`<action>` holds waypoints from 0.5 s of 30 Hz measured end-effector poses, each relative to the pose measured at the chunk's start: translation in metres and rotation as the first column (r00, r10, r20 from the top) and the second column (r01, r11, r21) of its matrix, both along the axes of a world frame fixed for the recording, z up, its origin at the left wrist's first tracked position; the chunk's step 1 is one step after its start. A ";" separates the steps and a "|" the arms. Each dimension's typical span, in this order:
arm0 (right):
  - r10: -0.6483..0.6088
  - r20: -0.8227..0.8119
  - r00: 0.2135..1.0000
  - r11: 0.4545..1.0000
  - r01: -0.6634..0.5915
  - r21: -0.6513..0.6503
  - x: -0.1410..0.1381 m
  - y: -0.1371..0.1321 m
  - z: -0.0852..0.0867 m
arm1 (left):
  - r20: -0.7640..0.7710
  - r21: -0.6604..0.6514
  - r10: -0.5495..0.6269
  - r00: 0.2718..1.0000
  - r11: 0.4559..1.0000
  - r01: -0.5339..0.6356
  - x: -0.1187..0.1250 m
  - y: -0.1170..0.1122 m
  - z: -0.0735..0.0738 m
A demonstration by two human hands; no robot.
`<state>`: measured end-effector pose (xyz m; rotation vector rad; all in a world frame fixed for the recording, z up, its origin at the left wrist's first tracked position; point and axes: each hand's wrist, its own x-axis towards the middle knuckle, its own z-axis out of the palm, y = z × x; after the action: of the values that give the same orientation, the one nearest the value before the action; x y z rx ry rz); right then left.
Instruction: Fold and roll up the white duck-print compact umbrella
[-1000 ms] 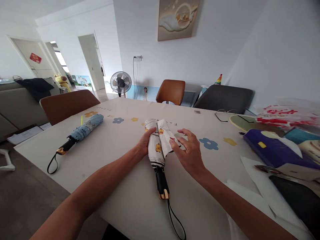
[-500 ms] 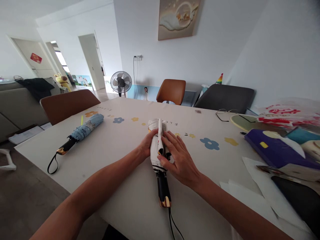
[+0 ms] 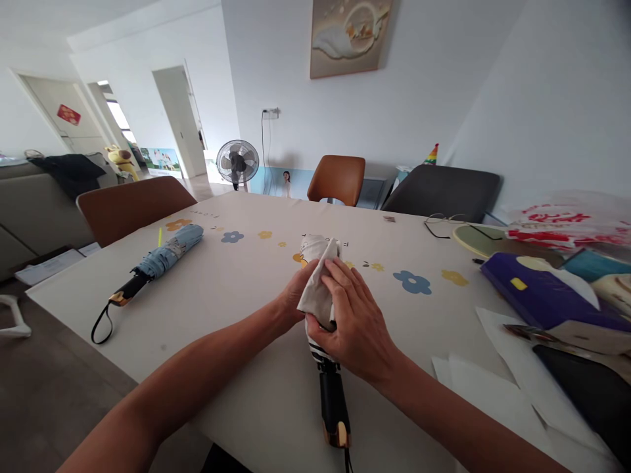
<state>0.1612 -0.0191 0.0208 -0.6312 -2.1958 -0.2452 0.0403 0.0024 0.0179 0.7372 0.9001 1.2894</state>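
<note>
A folded white umbrella (image 3: 319, 302) lies on the table in front of me, its black handle with a gold-coloured end towards me. My left hand (image 3: 297, 292) is wrapped round the umbrella's left side, its fingers mostly hidden by the cloth. From the right, my right hand (image 3: 355, 315) grips a fold of the white canopy cloth between thumb and fingers. That fold stands up and leans to the left over the umbrella. Off to the left rests a furled light blue umbrella (image 3: 170, 253) with a black handle and wrist loop, untouched.
The table (image 3: 236, 394) has a pale cover with printed flowers. At the right lie a purple tissue pack (image 3: 542, 295), white papers (image 3: 497, 381), a black flat object (image 3: 586, 387), eyeglasses (image 3: 444, 226) and a plastic bag (image 3: 572, 220). Chairs and a fan (image 3: 237, 163) stand beyond.
The white umbrella has slid slightly towards me and right. Its loose canopy fold now spreads out to the left, and my right hand has closed further on the cloth.
</note>
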 end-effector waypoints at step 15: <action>0.156 -0.004 0.988 0.973 -0.153 0.175 0.003 -0.008 0.008 | 0.306 -0.190 -0.004 0.952 0.980 0.066 0.002 0.002 0.002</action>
<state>0.1646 -0.0274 0.0288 -0.3619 -2.1649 -0.3444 0.0426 0.0044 0.0194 0.3820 0.7464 1.2203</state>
